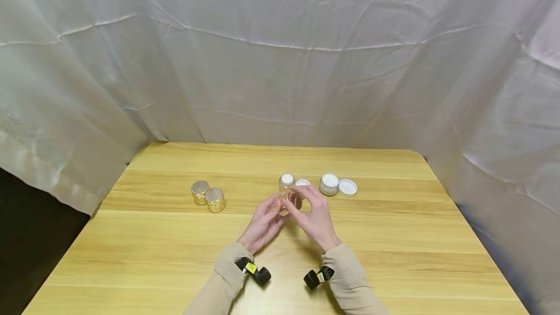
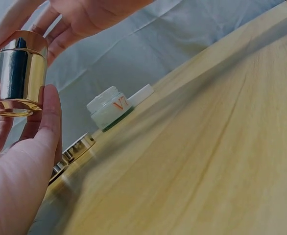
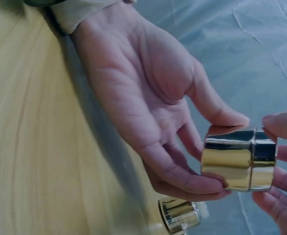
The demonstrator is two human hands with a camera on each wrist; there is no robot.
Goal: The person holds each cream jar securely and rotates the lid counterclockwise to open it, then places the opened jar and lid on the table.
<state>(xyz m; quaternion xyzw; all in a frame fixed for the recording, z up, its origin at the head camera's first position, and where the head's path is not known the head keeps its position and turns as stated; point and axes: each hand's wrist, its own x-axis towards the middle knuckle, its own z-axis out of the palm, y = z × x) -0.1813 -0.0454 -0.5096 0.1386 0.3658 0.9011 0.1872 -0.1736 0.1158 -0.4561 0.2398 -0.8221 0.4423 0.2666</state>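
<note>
A shiny gold jar (image 2: pixel 21 76) with a gold lid (image 3: pixel 265 169) is held up between both hands above the table. My left hand (image 1: pixel 261 227) grips the jar's body, fingers on one side and thumb on the other. The right hand (image 1: pixel 318 218) pinches the lid with its thumb and fingertips. Lid and body meet at a thin seam. Just beyond the hands stands a gold jar with a white top (image 1: pixel 287 180), and a round lid with a white inside (image 1: pixel 303 182) lies beside it, partly hidden by the right hand.
Right of these stands a pale glass jar with a white top (image 1: pixel 329 184), orange lettering on its side. A white lid (image 1: pixel 348 187) lies against it. Two lidded gold jars (image 1: pixel 200 192) (image 1: pixel 215 200) stand together at the left of the wooden table (image 1: pixel 153 256). Grey curtains hang behind.
</note>
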